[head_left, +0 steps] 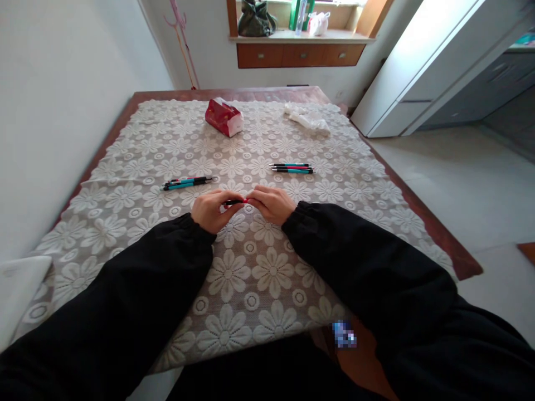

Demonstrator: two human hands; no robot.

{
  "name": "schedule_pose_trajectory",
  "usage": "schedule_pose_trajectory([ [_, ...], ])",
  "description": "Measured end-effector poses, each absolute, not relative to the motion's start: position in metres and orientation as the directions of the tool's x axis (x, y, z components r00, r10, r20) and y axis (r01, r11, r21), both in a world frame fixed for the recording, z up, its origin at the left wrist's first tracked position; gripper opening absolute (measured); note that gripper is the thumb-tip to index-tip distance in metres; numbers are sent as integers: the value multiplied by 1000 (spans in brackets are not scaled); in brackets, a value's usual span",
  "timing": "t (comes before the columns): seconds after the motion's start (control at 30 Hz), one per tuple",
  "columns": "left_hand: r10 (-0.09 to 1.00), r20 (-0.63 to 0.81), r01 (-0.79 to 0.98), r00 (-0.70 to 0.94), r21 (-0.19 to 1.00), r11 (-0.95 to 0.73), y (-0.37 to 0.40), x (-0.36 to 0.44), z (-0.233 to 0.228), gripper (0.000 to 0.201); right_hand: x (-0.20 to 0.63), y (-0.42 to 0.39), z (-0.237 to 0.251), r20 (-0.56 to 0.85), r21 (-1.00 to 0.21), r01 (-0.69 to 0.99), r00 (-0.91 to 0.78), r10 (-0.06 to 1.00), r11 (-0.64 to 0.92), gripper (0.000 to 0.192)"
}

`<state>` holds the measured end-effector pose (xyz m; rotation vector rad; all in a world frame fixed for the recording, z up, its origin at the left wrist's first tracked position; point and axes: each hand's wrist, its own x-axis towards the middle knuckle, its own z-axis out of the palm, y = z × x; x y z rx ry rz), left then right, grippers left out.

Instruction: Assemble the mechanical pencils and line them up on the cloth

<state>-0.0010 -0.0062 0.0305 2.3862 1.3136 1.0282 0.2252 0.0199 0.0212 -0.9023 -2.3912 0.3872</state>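
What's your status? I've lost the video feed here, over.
Left hand and right hand both shut on one red-and-black pen, low over the lace tablecloth. Pen groups lie apart either side. Nothing in the way.

No lettering, brand, number or sign is legible anywhere before me. The red tissue pack (224, 116) on my table carries markings too small to read, and the pens (291, 167) show no readable print; a small patch near the table's edge is blurred.
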Motion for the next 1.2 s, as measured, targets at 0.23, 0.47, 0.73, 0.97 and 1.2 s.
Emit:
schedule_pose_trajectory([
  [0.23, 802, 483, 640, 351, 501, -582, -6, -1, 32, 27, 226, 21, 22, 401, -477, 494, -613, 680, 727, 21],
  [0.47, 847, 464, 643, 259, 571, -509, -7, -1, 32, 27, 225, 20, 24, 420, -453, 527, -585, 694, 719, 26],
  [0.73, 841, 469, 641, 269, 565, -520, -7, -1, 31, 24, 225, 21, 25, 405, -392, 567, -601, 689, 725, 41],
  [0.97, 821, 482, 651, 308, 523, -551, -6, -1, 31, 23, 224, 20, 27, 370, -329, 577, -649, 665, 747, 48],
  [1.2, 866, 428, 659, 259, 577, -482, -5, -1, 29, 25, 224, 21, 26, 401, -285, 569, -660, 635, 771, 46],
])
